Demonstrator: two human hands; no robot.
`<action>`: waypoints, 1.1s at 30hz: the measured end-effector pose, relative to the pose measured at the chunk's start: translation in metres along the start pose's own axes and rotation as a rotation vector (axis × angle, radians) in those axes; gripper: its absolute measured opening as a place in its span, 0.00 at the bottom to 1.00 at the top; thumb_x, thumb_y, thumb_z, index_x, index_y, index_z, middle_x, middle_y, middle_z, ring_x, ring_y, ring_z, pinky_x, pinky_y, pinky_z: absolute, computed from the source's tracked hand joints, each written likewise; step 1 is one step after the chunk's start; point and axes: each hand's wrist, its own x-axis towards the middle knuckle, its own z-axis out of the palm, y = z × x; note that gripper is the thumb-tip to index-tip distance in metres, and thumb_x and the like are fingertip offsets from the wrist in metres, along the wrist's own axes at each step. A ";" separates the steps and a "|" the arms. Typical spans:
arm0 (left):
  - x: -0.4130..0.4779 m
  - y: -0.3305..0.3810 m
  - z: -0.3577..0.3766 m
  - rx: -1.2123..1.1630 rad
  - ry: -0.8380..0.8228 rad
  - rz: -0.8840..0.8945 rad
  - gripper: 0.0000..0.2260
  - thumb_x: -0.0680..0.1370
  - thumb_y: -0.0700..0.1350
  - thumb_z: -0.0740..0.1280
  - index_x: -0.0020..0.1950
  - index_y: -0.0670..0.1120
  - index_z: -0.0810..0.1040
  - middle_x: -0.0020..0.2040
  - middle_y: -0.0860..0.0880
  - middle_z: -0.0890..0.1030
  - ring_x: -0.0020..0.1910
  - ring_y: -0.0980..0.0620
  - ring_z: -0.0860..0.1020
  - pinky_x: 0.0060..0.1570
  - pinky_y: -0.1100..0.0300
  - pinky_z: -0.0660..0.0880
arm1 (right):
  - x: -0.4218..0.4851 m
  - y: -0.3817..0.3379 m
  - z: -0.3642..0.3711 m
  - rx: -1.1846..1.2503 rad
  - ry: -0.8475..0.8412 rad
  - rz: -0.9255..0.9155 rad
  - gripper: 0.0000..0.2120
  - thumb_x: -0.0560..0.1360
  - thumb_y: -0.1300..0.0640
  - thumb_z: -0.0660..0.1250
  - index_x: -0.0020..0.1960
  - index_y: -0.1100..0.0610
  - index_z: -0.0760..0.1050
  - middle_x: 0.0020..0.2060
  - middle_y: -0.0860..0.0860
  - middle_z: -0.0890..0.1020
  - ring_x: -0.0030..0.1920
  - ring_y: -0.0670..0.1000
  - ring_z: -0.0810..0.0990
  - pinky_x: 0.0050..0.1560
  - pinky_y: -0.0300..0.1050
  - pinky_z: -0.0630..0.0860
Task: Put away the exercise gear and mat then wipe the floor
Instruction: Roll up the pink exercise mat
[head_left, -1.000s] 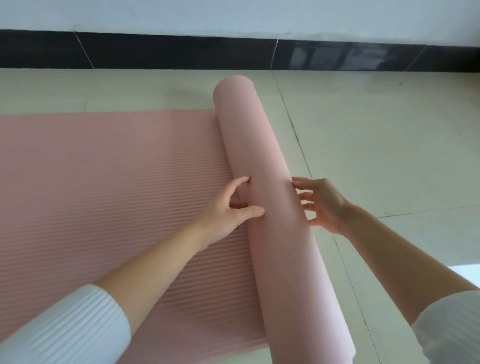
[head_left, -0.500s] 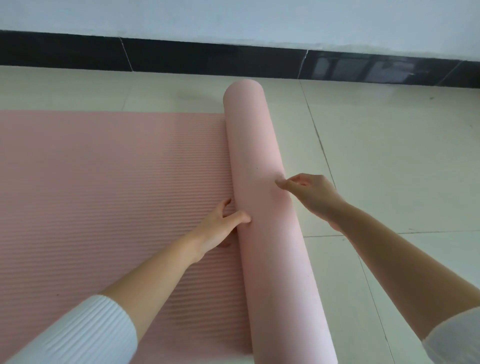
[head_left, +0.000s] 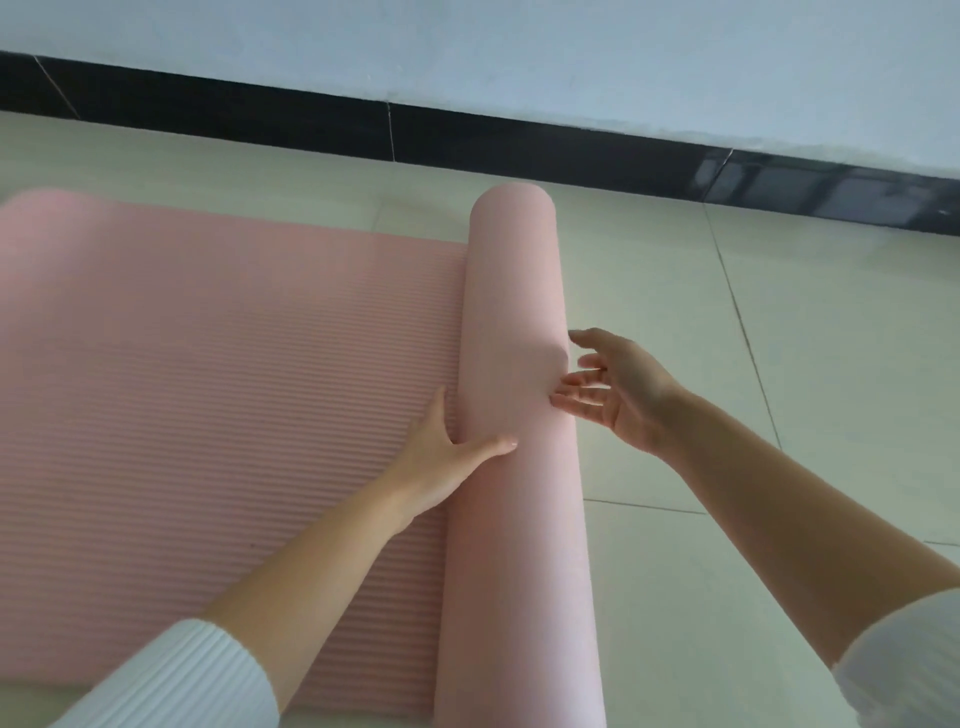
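While your left hand (head_left: 441, 449) pressed the mat (head_left: 514, 312), fingers hidden, your right hand (head_left: 618, 395) lay spread against it. Soft foam likely suited broad mid-roll holds.

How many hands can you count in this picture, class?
2. The left hand presses the mat roll from the left, thumb on top; the right hand is open on its right.

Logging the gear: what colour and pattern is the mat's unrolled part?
The mat is pink with fine ribbed lines; head view.
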 end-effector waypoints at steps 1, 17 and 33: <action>-0.002 0.000 -0.006 0.006 0.034 -0.008 0.48 0.61 0.60 0.73 0.75 0.61 0.51 0.71 0.51 0.64 0.68 0.54 0.68 0.64 0.54 0.69 | 0.002 0.002 0.010 -0.102 0.010 -0.013 0.13 0.77 0.53 0.66 0.52 0.62 0.71 0.41 0.57 0.74 0.39 0.53 0.76 0.43 0.48 0.82; -0.013 -0.025 -0.132 0.112 0.226 0.008 0.27 0.64 0.57 0.71 0.61 0.60 0.69 0.56 0.60 0.76 0.59 0.54 0.74 0.61 0.52 0.72 | 0.022 0.001 0.161 -0.187 -0.004 -0.202 0.11 0.77 0.56 0.63 0.53 0.64 0.75 0.45 0.57 0.76 0.44 0.57 0.78 0.50 0.57 0.80; -0.019 -0.047 -0.243 0.358 0.293 -0.047 0.27 0.65 0.69 0.64 0.56 0.53 0.81 0.60 0.53 0.78 0.68 0.47 0.67 0.68 0.50 0.64 | 0.037 0.010 0.255 -0.041 -0.125 -0.182 0.07 0.77 0.58 0.62 0.53 0.58 0.76 0.50 0.55 0.80 0.52 0.55 0.81 0.55 0.57 0.78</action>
